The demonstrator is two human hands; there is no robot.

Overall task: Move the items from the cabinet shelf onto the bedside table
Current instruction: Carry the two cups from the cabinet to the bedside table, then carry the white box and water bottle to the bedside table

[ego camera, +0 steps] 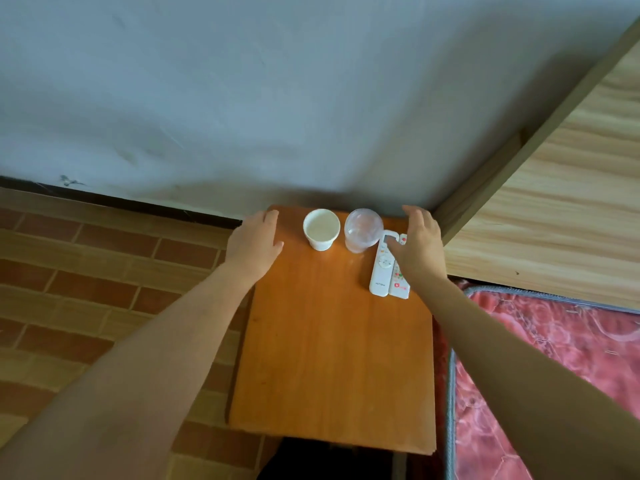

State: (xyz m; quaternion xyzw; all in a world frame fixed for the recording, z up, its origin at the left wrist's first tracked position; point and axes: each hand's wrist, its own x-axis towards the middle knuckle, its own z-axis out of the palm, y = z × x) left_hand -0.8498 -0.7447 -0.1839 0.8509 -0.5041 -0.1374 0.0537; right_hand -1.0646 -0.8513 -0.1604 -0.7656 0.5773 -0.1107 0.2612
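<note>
Hands hover open over the orange bedside table (329, 358): left hand (254, 242) at its left edge, right hand (417, 242) above two white remotes (382, 268), holding nothing. White paper cup (321, 229) and clear plastic cup (362, 230) stand near the wall.

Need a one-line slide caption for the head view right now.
Open left hand and right hand flank a white paper cup, clear plastic cup and two white remote controls on the orange wooden bedside table.
</note>
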